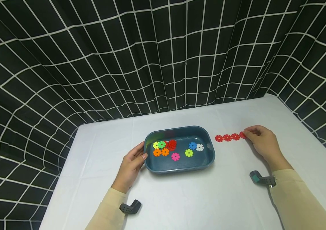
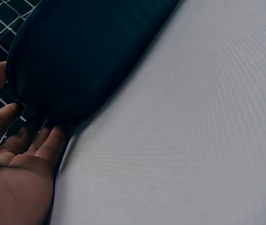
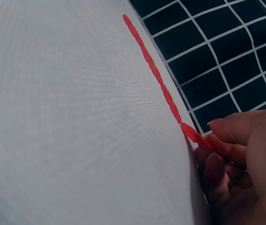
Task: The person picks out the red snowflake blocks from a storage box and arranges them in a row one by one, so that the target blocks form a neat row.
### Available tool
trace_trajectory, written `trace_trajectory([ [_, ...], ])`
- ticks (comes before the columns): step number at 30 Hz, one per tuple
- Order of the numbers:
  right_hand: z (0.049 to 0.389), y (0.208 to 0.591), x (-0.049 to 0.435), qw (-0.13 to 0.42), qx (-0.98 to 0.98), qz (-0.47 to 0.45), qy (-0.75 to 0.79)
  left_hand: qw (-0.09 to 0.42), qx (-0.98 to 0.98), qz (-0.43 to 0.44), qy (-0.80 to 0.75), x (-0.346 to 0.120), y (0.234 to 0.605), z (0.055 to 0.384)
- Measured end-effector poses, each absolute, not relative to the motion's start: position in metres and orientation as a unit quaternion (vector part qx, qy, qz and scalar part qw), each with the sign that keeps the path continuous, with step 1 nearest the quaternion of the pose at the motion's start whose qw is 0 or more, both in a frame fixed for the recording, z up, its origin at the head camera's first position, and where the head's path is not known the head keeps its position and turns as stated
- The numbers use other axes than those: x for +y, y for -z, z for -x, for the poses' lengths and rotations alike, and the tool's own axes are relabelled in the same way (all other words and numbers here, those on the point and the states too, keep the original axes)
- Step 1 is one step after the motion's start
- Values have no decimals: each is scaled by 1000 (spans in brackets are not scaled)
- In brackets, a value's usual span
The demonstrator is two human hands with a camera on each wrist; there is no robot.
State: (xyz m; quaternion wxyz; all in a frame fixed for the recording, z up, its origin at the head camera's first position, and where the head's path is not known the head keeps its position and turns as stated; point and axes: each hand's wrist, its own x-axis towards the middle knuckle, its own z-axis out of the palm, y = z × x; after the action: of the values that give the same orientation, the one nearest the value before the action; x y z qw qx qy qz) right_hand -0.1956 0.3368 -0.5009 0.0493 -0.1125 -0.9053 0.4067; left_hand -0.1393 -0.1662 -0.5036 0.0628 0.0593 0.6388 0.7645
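Note:
My left hand (image 1: pixel 132 163) grips the left end of a dark blue-green plastic tub (image 1: pixel 177 170), thumb at its rim and fingers against the outer wall. In the left wrist view, the fingers reach under the tub's side (image 2: pixel 77 70). To the right of the tub, my right hand (image 1: pixel 263 142) pinches a red notched plastic disc (image 1: pixel 242 135) between thumb and fingertips. Three more red discs (image 1: pixel 227 138) lie in a row leftward from it on the table. In the right wrist view, the pinched disc (image 3: pixel 194 135) is tilted up from the flat row (image 3: pixel 154 70).
Inside the tub are loose notched discs: a red pile (image 1: pixel 172 145), orange (image 1: pixel 165 152), green (image 1: pixel 162 144), pink (image 1: pixel 175 156), blue (image 1: pixel 192 146), white (image 1: pixel 199 147) and yellow-green ones (image 1: pixel 189 153). A white cloth covers the table (image 1: pixel 194 198). Black grid-patterned curtain (image 1: pixel 163 64) stands behind and at both sides.

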Motion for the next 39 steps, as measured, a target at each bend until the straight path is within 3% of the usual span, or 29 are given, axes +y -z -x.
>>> trace_trajectory([
  [25, 193, 499, 338, 39, -895, 120, -427, 61, 641, -56, -763, -166, 502, 138],
  [39, 189, 496, 335, 79, -856, 103, -501, 64, 637, -58, -766, -166, 503, 138],
])
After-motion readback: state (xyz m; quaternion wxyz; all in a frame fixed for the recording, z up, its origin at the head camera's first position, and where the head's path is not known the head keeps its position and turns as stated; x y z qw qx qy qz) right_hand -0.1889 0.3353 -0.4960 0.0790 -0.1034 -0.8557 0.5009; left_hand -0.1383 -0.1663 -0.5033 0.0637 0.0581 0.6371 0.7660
